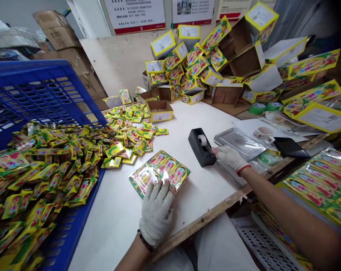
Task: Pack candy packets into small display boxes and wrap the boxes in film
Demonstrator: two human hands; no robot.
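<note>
My left hand [157,210], in a white knit glove, lies flat with fingers stretched out on the near edge of a clear plastic pack [159,172] of yellow-green packets on the white table [114,218]. My right hand [228,156], also gloved, reaches to the black tape dispenser [201,146] and its fingers are pinched at the dispenser's front end, where the tape comes off; what they hold is too small to name.
A blue crate [32,98] at left spills several yellow-green packets [46,169] onto the table. Yellow and brown cartons [204,64] pile up at the back. Clear trays [239,141], a cup [263,132] and green tape rolls [257,108] lie right. More filled packs [323,180] sit at far right.
</note>
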